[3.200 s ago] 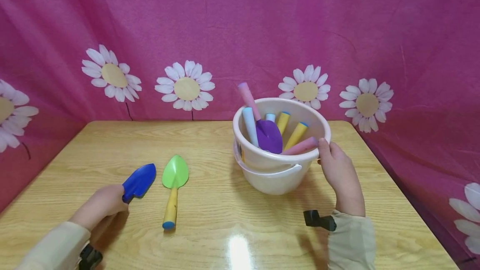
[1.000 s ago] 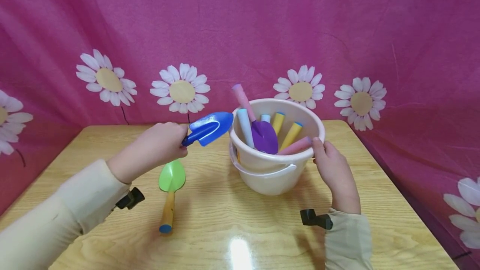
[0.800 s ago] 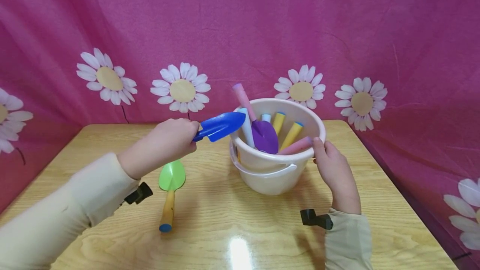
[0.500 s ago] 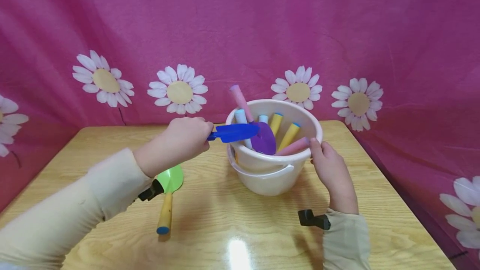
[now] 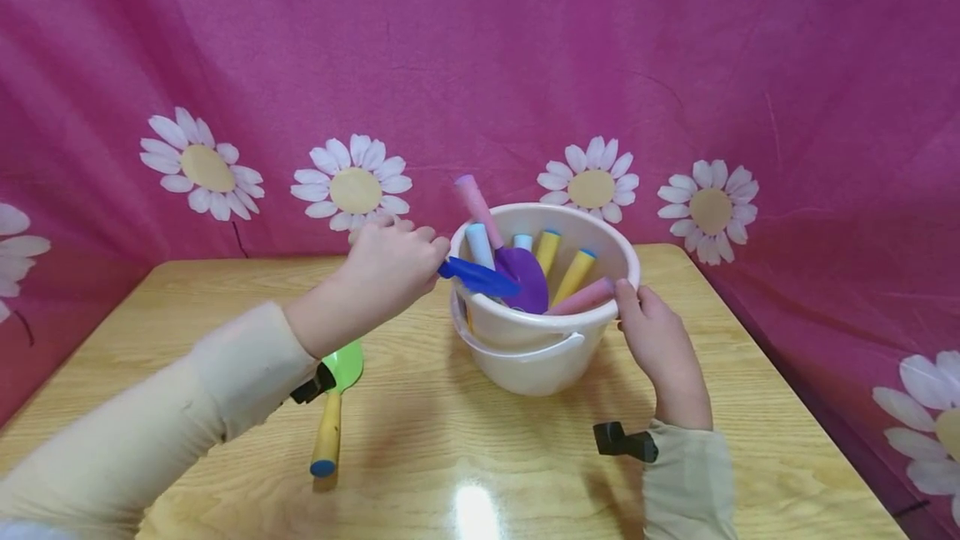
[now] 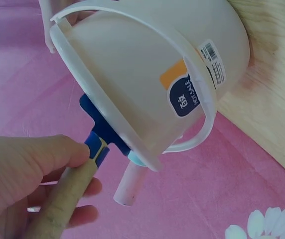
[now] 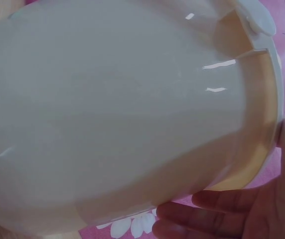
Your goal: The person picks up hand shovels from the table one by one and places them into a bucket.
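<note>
My left hand (image 5: 386, 273) holds a blue hand trowel (image 5: 483, 278) over the left rim of a white bucket (image 5: 525, 365). In the left wrist view the thumb presses the trowel's wooden handle (image 6: 65, 196) near its blue neck; part of the blade is hidden behind the rim. My right hand (image 5: 663, 348) grips the bucket's right rim, thumb on top, with fingers (image 7: 202, 219) against the outer wall in the right wrist view. Inside the bucket are a purple trowel (image 5: 527, 277) with a pink handle, and several pink, yellow and light-blue handles.
A green trowel (image 5: 327, 436) with a yellow handle lies on the wooden table (image 5: 405, 473), its blade partly behind my left wrist. The bucket's carrying handle (image 5: 525, 352) hangs down in front. A pink flowered cloth (image 5: 465, 65) hangs behind the table.
My left hand has lifted the blue trowel from the table, carried it right and tipped its blade down into the bucket's mouth. The right hand keeps hold of the rim.
</note>
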Demonstrator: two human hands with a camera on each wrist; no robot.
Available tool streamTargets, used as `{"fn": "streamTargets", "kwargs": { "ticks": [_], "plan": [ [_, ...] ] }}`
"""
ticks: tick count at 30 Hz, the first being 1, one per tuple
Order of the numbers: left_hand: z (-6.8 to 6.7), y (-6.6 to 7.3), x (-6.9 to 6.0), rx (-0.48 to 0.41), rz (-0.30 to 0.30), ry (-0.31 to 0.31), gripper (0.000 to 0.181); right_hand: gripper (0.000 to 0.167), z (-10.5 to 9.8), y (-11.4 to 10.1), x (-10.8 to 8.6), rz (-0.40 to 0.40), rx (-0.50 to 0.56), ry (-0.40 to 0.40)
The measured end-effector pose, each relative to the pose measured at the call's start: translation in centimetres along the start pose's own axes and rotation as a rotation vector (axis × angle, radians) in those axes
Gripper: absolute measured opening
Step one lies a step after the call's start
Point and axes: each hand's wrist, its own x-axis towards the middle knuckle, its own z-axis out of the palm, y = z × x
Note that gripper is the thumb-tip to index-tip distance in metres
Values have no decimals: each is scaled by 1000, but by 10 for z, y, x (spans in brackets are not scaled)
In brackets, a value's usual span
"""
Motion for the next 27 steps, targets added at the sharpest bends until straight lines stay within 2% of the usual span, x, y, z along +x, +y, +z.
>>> {"fn": "streamTargets", "kwargs": {
  "ticks": [2, 8, 9, 12, 16, 22, 24, 27],
  "plan": [
    [1, 0, 4, 33, 45, 26, 8, 72, 0, 0, 0, 0, -3, 3],
    [3, 4, 12, 103, 140, -62, 5, 72, 1, 0, -1, 6, 12, -7],
    [3, 4, 12, 113, 151, -62, 6, 72, 1, 0, 0, 4, 11, -7],
    [3, 4, 13, 138, 177, -42, 7, 72, 2, 0, 0, 1, 10, -9],
    [3, 3, 14, 149, 207, 20, 6, 72, 1, -1, 1, -3, 5, -3],
    [3, 9, 16, 78, 226, 104, 6, 71, 0, -1, 2, -11, -11, 2],
    [4, 15, 19, 66, 239, 106, 7, 72, 0, 0, 2, -9, -10, 3],
    [5, 25, 24, 85, 277, 60, 2, 71, 0, 1, 1, -9, -9, 6]
  ]
}}
